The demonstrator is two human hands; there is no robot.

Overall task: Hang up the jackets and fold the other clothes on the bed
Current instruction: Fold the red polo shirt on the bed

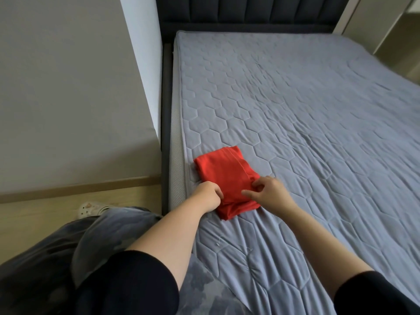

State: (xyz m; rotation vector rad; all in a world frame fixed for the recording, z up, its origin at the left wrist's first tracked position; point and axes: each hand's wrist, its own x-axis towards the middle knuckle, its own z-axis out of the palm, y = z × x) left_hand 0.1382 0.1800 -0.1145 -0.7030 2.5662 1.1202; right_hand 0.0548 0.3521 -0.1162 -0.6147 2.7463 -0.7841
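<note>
Black sleeves (127,283), mottled grey trousers (45,258), and apparently a white perforated clog (88,208).

I see dark padded headboard (250,10) far end. Grey wall (68,87) left, wood skirting (79,188) along its foot, pale wood floor (45,214) below. White perforated clog (88,209) on floor, beside grey mottled trousers (68,258).

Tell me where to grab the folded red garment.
Pinch the folded red garment at its near end, left hand from its left edge, right hand from its right: it lies flat in stacked layers, so gripping both sides should keep it folded.
</note>
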